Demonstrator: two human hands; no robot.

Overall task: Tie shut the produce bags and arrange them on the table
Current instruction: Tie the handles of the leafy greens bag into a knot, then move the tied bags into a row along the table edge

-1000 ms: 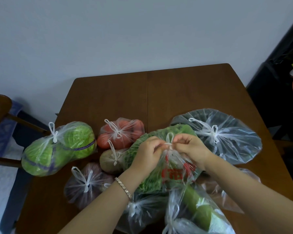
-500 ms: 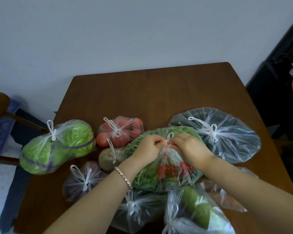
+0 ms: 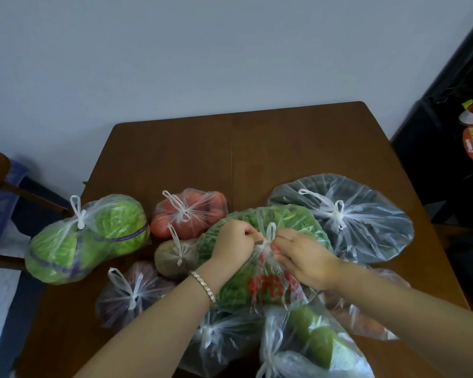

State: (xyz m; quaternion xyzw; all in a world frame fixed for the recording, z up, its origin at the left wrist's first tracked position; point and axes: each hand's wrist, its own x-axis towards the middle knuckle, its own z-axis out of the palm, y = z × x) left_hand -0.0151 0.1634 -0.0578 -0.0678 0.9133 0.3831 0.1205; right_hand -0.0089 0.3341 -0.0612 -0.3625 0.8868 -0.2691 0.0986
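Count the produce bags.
9. Far left, cabbage bag; red bag; brown bag; purple bag; centre, greens bag; big right bag; nearest, clear bag; gourd bag; reddish bag, near right. Others may hide beneath.

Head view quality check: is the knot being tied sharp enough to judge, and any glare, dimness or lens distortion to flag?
Head view: dim, bluish, even light, no hard shadows; the table edges slant and bow from the wide lens; left hand and right hand are slightly soft, yet the knot they pinch on the greens bag reads clearly; plastic shows mild sheen, no blown glare.
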